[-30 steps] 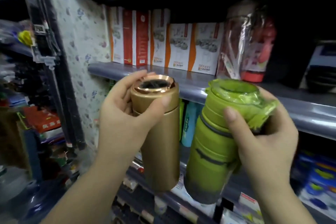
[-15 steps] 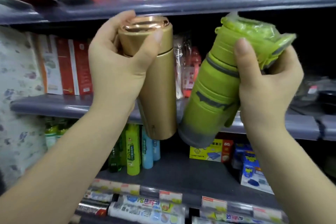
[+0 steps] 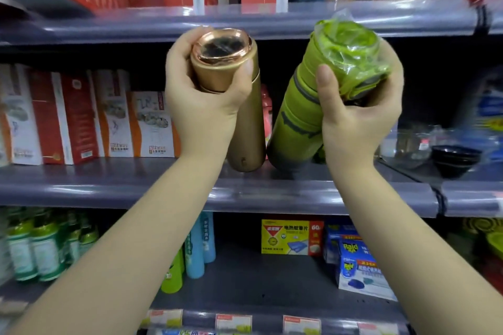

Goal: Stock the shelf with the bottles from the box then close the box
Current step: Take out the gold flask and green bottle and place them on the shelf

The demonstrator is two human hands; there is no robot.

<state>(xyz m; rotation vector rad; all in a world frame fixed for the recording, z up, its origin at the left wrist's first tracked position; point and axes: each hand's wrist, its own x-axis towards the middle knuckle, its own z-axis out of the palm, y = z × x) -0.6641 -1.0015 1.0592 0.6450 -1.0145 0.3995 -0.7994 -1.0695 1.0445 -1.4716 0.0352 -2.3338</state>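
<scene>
Both bottles have lowered toward the shelf (image 3: 136, 190), caps tipped toward the camera: left hand (image 3: 206, 106) wraps the gold bottle (image 3: 245, 128), right hand (image 3: 359, 117) the green bottle (image 3: 296, 117).

Dim shelf recesses, glare on rails, blurred, bowed edges

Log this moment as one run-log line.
left hand: grips gold bottle | right hand: grips green bottle | both bottle bases at middle shelf

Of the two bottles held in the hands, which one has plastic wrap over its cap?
The green bottle in the right hand. Its cap is covered in crinkled clear plastic; the gold bottle in the left hand has a bare shiny cap.
</scene>
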